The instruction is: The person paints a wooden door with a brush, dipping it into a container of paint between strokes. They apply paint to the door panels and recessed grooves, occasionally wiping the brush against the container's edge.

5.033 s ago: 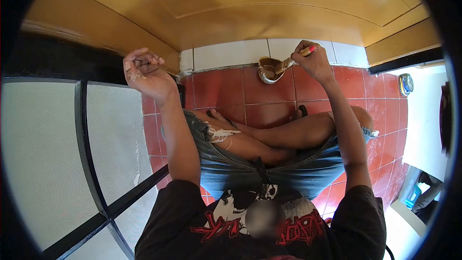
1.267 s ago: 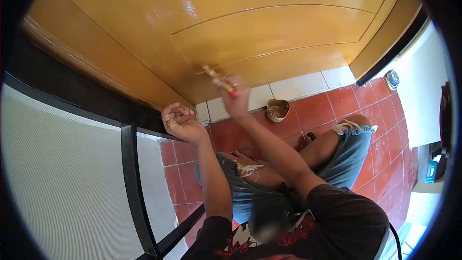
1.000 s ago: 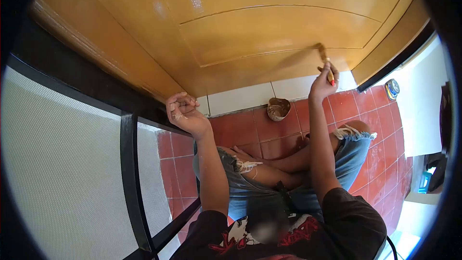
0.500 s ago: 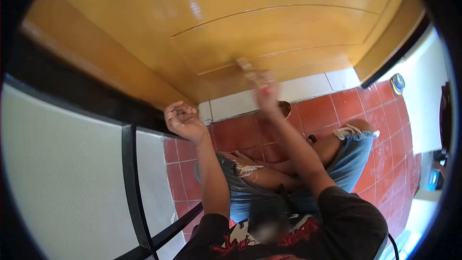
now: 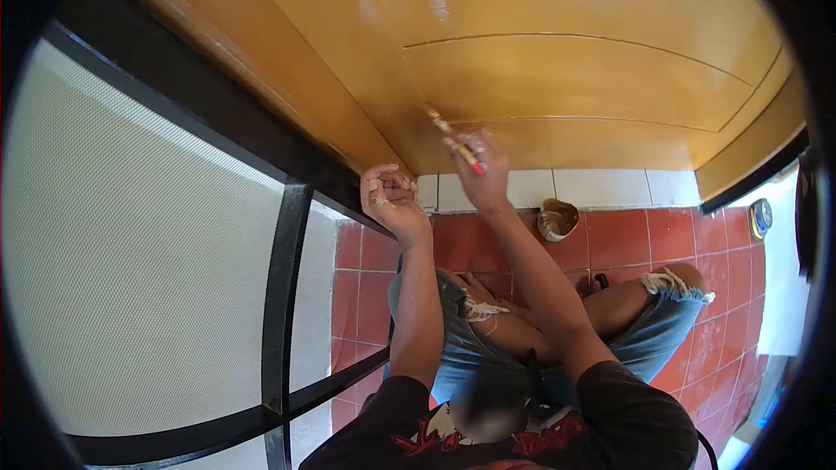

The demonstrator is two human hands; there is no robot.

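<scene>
Right hand (image 5: 489,176), mid-frame, fingers pinching brush (image 5: 441,124) handle, likely for bristle control at door (image 5: 557,78). Left hand (image 5: 396,206), left of centre: fingers loosely curled, nothing visible held. Cup (image 5: 557,224) right of centre, probably for short reach.

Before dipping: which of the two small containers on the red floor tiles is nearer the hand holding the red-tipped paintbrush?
The open, brown-smeared whitish cup, close by the right hand; the round blue-and-yellow container sits farther off, rightward.

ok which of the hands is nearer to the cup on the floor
Right: the right hand, holding the brush, is left of the cup, toward the door; the left hand is farther left, by the black frame.
</scene>
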